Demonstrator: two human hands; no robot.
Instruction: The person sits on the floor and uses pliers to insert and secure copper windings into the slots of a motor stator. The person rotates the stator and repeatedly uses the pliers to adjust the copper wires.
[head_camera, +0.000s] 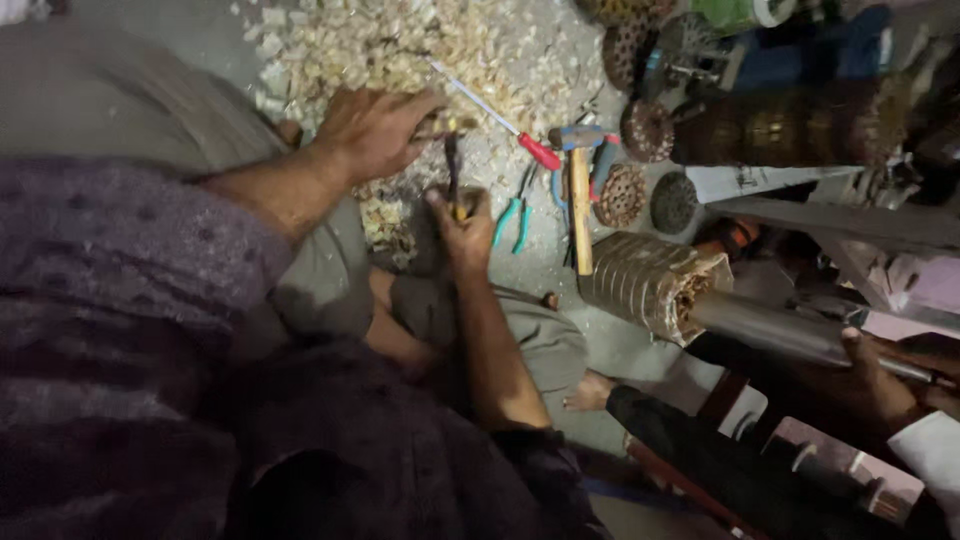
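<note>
Fingers of the right hand (462, 215) are curled tight around the yellow-tipped handle of a dark tool (452, 172) that stands nearly upright. The left hand (375, 128) lies just beyond it, fingers bent over a small dark piece (440, 124) at the tool's upper end; whether they grip it cannot be told. Both work on a grey floor (545, 262), beside a heap of pale shavings (400, 45). Close to the right lie teal pliers (512, 218), a red-handled screwdriver (500, 120) and a wooden-handled hammer (580, 195), leaving little bare room. Farther right rests a wound metal cylinder (655, 285) on a shaft, where another person's hand (875, 375) rests.
</note>
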